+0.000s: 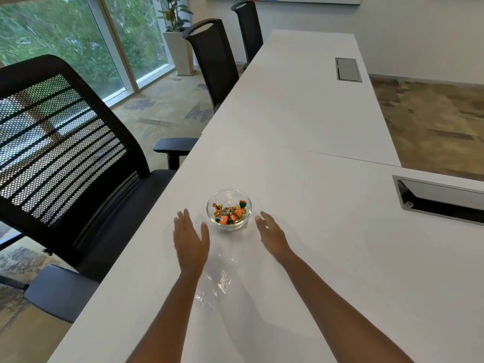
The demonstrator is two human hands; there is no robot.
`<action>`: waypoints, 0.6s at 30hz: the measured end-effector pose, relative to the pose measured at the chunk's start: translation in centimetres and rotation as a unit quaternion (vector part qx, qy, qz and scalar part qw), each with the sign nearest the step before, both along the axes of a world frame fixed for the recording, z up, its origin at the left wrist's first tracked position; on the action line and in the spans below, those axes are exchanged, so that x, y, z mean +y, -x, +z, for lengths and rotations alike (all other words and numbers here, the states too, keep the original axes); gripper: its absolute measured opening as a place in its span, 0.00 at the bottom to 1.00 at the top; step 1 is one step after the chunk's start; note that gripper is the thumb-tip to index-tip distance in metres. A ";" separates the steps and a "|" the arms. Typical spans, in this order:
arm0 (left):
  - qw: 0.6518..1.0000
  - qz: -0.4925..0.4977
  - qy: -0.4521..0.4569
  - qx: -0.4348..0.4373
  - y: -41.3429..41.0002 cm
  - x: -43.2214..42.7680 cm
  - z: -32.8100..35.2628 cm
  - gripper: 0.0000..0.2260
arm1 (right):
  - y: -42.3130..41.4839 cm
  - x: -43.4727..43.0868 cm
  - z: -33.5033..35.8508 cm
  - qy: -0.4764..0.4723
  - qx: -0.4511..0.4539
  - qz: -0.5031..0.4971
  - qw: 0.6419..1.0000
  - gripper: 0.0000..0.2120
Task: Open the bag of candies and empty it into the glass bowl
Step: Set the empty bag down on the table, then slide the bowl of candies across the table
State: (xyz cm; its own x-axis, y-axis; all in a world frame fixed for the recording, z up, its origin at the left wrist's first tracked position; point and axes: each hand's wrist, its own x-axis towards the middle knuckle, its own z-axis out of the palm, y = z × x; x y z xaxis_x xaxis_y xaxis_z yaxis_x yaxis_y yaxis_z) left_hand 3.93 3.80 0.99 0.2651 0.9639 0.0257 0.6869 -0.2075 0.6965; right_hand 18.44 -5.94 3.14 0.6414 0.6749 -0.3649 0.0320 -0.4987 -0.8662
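Long white desk (pixel 301 132) runs past three black mesh chairs (pixel 65 153) along a window wall; two recessed cable boxes (pixel 440 197) sit in its top, well apart from the work. Glass bowl (pixel 229 209) stands near the desk's left edge, holding orange, green and gold wrapped candies (pixel 230 213). Clear plastic bag (pixel 214 279) lies flat and empty between the forearms, hard to make out against the white. Left hand (pixel 191 238) and right hand (pixel 272 233) flank the bowl, each grip spread, holding nothing. Contact with the desk unclear.
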 end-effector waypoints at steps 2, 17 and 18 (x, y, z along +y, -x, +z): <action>0.992 -0.006 0.109 -0.068 -1.3 1.4 0.6 0.26 | -0.1 0.8 0.3 -0.018 0.036 -0.012 0.999 0.25; 0.865 0.063 0.400 -0.296 -4.9 4.0 1.3 0.13 | 0.1 5.1 -0.6 -0.068 0.252 -0.069 0.963 0.20; 0.870 0.061 0.391 -0.294 -5.1 3.9 1.3 0.13 | 0.1 5.3 -0.7 -0.066 0.247 -0.070 0.964 0.19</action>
State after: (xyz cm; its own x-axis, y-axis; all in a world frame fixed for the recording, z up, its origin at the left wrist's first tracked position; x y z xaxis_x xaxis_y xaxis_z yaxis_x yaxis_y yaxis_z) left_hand 9.03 7.72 2.27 0.3220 0.7674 -0.5545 0.1472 0.5379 0.8300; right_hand 18.30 -0.67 2.49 0.5000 0.6557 -0.5657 -0.4609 -0.3516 -0.8148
